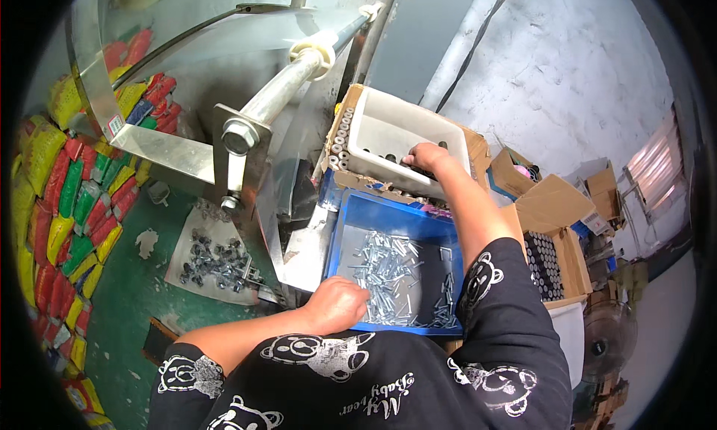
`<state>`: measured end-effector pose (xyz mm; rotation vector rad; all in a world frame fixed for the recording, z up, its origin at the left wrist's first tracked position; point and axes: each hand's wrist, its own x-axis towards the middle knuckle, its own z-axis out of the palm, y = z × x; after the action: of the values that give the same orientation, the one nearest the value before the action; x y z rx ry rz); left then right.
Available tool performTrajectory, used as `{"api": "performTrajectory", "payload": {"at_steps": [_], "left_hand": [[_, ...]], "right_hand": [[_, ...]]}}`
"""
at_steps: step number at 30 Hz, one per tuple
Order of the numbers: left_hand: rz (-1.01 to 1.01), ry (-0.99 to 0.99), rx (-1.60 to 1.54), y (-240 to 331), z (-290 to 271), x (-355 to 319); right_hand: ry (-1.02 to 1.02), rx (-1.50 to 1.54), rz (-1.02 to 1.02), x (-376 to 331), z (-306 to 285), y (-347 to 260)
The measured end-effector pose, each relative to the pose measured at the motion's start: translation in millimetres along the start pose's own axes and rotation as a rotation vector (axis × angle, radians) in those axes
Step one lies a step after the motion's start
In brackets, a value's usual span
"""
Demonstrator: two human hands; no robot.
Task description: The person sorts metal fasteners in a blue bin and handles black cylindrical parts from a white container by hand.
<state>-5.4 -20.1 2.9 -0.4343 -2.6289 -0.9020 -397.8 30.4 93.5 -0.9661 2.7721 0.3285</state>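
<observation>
Silver screws (pixel 385 273) lie heaped in a blue tray (pixel 407 330), where the person's left hand (pixel 337 304) curls at the near-left corner beside the pile; whether it grips anything cannot be told. Just beyond, the right hand (pixel 428 156) reaches into a white bin (pixel 388 120) among dark pieces (pixel 390 158), fingers bent, their hold hidden. At left, metal parts (pixel 213 262) cover a pale sheet (pixel 182 243) near stacked, colorful bags (pixel 63 191).

Black short-sleeved shirt (pixel 429 374), white bear prints (pixel 328 355), white lettering (pixel 387 404), bare hands (pixel 337 306)
</observation>
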Motion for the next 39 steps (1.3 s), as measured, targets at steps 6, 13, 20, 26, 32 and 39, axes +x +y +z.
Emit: {"api": "performTrajectory", "payload": {"at_steps": [6,13,20,26,32,39], "left_hand": [[-0.011,-0.022,0.034,3.4,-1.2,1.9],[-0.012,-0.025,0.024,2.8,-1.5,1.2],[-0.002,-0.004,0.008,5.2,-2.8,2.3],[0.018,0.007,-0.001,4.9,-2.2,3.2],[-0.005,-0.007,0.003,4.9,-3.8,4.0],[0.011,0.018,-0.019,2.0,-1.9,4.1]], "right_hand": [[-0.022,-0.175,-0.033,-3.5,-8.2,-23.0],[0.012,-0.065,-0.043,-7.6,-3.9,-12.9],[0.043,0.283,0.015,0.6,5.1,8.7],[0.125,0.164,0.034,13.4,11.7,12.4],[0.275,0.206,-0.004,14.9,3.7,-2.7],[0.206,0.056,-0.057,42.2,3.9,-23.6]]}}
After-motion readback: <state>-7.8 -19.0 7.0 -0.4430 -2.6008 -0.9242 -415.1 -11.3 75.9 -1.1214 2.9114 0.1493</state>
